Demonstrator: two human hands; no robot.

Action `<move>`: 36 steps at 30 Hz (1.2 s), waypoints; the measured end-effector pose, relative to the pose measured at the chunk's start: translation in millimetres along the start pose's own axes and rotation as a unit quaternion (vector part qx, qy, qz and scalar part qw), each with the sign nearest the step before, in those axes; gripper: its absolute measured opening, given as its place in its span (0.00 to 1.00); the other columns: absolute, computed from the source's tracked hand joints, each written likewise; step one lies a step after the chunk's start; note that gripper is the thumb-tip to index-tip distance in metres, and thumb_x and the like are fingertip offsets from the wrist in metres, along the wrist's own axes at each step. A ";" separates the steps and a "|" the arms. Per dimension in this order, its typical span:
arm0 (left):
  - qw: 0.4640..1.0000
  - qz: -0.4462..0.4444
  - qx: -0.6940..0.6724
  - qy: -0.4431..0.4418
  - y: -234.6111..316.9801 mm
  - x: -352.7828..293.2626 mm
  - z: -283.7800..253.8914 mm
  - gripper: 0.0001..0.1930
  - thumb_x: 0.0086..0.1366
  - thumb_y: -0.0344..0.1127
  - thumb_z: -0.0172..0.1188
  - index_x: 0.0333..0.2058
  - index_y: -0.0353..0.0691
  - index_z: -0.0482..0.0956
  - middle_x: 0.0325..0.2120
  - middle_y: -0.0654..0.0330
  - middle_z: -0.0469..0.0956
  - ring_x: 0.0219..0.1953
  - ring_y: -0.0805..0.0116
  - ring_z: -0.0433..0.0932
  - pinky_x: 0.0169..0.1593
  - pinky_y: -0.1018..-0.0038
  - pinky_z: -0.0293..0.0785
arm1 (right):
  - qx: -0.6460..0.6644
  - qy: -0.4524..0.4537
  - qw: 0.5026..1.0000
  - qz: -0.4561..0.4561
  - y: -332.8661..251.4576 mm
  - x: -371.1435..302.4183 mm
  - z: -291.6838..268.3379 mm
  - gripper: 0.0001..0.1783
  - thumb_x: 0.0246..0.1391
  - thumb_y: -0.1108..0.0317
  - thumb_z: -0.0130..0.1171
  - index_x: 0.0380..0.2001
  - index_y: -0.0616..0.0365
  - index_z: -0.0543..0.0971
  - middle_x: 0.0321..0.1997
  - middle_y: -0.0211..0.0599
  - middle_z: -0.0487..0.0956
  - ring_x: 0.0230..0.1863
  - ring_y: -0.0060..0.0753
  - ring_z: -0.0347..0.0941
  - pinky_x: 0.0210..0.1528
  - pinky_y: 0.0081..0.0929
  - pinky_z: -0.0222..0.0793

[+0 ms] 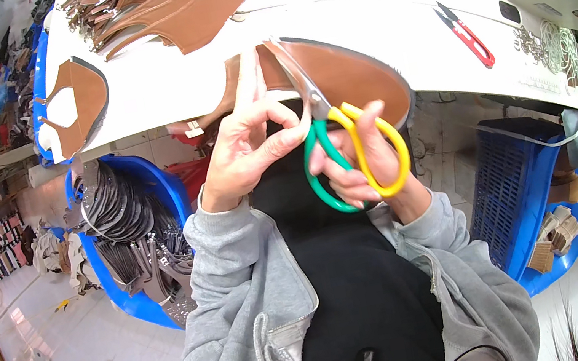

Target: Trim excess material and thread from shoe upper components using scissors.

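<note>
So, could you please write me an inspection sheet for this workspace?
Surface: white tabletop, partly covered by stacked brown panels.
Job's things: yellow-and-green-handled scissors, blades over a dark-edged brown panel.
Clutter: red-handled thread snips, right; loose brown cutout, left.
Grip: right hand holds the scissors by their handles; left hand beside the blades, hold unclear.
Cables: nothing certain; pale cord or tube, right.
Surroundings: blue tub of dark straps, left; blue plastic crate, right.

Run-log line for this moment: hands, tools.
left hand: holds brown piece | right hand: holds scissors | red-handled snips: on white table
</note>
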State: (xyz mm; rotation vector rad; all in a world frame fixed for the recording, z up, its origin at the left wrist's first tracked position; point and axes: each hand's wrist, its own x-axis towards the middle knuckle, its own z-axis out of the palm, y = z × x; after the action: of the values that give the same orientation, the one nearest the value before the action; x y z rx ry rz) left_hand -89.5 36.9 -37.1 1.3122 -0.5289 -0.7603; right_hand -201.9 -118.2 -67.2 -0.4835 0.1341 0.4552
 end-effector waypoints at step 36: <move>0.943 0.194 -0.269 -0.019 -27.3 -9.1 -24.9 0.03 0.54 0.32 0.58 0.25 0.41 0.74 0.61 0.35 0.38 0.64 0.40 0.31 0.63 0.55 0.30 | 0.080 -0.044 0.995 -0.033 28.9 -16.3 -10.4 0.53 0.44 0.26 0.23 0.42 0.72 0.69 0.10 0.23 0.59 0.04 0.16 0.58 0.10 0.15 0.62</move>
State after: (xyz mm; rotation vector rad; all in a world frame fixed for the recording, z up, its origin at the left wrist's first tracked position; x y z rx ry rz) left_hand -82.6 57.9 -68.0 0.6578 -0.5409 -0.5463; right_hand -229.7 -106.8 -84.7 -0.3087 0.0698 0.3964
